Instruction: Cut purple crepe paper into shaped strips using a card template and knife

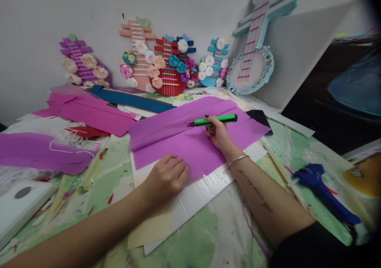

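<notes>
A sheet of purple crepe paper (175, 141), folded over along its far side, lies over a white board (190, 206) with ridged marks. My right hand (218, 133) is closed around a green and black utility knife (229, 118), held just above the paper with its tip pointing left. On the paper's near edge rests my left hand (171, 175), fingers curled and pressed down; whether it pinches the paper underneath is hidden. Beneath the board sticks out a cream-coloured sheet (149, 230).
Decorated paper instruments, including a red one (169, 85), lean against the wall. Pink crepe paper (86, 111) and another purple piece (38, 151) lie left. A blue glue gun (324, 192) and a wooden stick (282, 173) lie right. A black phone-like object (260, 119) sits behind the paper.
</notes>
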`<action>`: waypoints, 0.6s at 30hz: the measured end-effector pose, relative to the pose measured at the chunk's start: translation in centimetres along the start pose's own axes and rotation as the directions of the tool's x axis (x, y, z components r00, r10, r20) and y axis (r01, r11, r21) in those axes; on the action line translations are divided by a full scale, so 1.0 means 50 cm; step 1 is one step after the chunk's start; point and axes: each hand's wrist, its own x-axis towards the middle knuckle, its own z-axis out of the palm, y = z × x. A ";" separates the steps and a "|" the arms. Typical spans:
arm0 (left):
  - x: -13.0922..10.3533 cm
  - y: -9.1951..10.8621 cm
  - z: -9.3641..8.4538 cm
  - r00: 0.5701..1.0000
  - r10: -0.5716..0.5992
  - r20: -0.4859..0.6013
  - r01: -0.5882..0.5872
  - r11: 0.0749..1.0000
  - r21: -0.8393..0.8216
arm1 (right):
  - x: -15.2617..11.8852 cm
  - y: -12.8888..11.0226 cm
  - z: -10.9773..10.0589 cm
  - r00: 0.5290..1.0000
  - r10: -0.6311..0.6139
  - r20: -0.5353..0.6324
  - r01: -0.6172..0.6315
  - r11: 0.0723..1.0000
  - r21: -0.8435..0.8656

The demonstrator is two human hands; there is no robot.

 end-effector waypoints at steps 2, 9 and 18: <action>0.001 -0.002 -0.001 1.000 -0.001 -0.019 0.001 1.000 -0.005 | 0.000 0.000 0.000 1.000 0.001 0.001 -0.001 1.000 0.000; 0.003 -0.006 -0.003 0.998 -0.006 -0.059 0.006 1.000 -0.012 | -0.004 -0.002 0.001 1.000 -0.002 -0.001 0.002 1.000 0.004; 0.000 -0.006 -0.003 0.999 -0.020 -0.032 0.018 0.999 -0.049 | -0.004 -0.002 0.002 1.000 -0.003 0.007 0.003 1.000 0.003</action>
